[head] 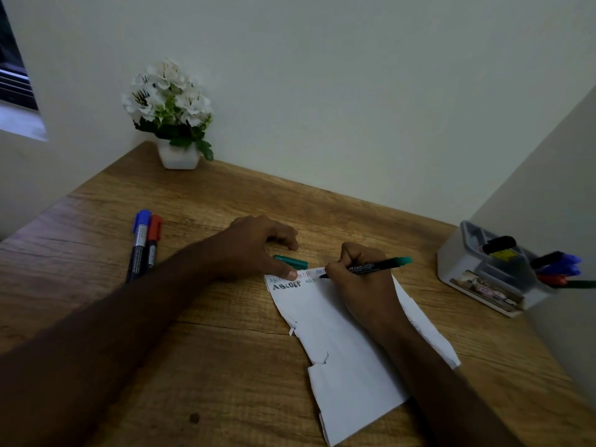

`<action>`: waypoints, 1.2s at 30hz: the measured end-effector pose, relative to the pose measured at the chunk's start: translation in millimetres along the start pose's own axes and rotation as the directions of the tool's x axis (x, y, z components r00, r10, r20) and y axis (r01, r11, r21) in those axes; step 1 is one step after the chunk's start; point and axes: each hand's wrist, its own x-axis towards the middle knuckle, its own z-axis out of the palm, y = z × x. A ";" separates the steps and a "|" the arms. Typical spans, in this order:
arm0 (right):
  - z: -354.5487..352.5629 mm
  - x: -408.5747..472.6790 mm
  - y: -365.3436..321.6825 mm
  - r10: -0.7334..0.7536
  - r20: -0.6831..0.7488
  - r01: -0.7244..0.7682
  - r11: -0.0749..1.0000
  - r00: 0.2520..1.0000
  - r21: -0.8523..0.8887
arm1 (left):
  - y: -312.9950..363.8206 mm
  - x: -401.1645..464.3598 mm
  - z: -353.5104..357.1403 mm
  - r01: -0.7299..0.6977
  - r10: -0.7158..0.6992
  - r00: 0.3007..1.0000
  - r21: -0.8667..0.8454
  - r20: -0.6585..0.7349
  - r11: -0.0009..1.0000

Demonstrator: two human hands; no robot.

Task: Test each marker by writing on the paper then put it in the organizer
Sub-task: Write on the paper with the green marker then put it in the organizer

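Right hand: pinches green marker, tip on paper.
Left hand: fingers curled, thumb pressing paper's top edge.
Cap: under left hand.
Organizer: table's right edge.

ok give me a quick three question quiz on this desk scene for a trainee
1. True or false: the right hand holds the black marker with the green end tip-down on the white torn paper.
2. Which loose markers lie at the left of the wooden desk? A) blue-capped marker and red-capped marker B) two yellow ones C) none
3. Fill in: the left hand's thumb presses the paper's ____ edge.

Key: 1 true; 2 A; 3 top
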 end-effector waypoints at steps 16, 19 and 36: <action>-14.4 3.7 -3.5 0.063 -0.047 -0.044 0.945 0.997 0.325 | -0.5 -0.7 -1.2 -0.079 0.076 0.995 -0.047 -0.058 0.996; -19.3 3.3 -5.3 0.031 -0.004 -0.027 0.912 1.000 0.408 | 1.4 -1.1 -0.4 -0.102 0.098 0.988 -0.030 -0.117 0.994; -19.8 1.5 -9.6 -0.035 -0.026 0.043 0.875 0.999 0.483 | 26.2 -7.9 -0.5 -0.281 0.211 0.948 -0.313 -0.238 0.907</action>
